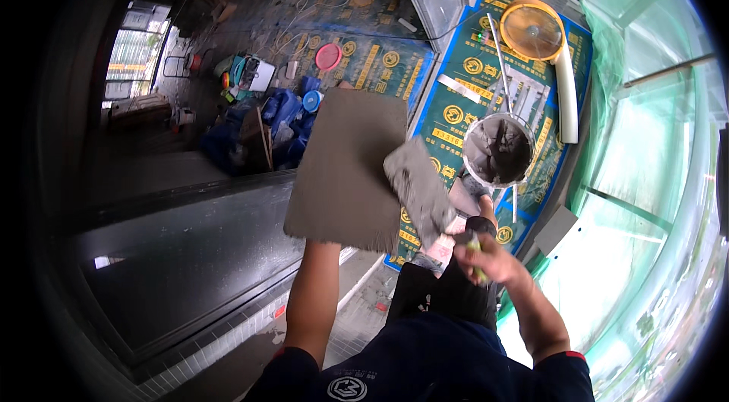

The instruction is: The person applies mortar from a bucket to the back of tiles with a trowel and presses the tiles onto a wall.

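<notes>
My left hand is hidden beneath a rectangular board (342, 174) coated in smooth grey mortar, holding it up with the forearm below. My right hand (486, 258) is closed on the yellow-green handle of a trowel (418, 189), whose blade is thick with rough mortar and overlaps the board's right side; I cannot tell if they touch. A bucket of grey mortar (497, 148), with a long rod in it, stands beyond my right hand, near my feet.
Printed green floor sheeting (448, 121) carries a yellow round fan (531, 30) and a white roll (566, 98). A dark metal frame (182, 250) runs at left, with blue bags (281, 113) and clutter beyond. Green netting (630, 174) lines the bright right side.
</notes>
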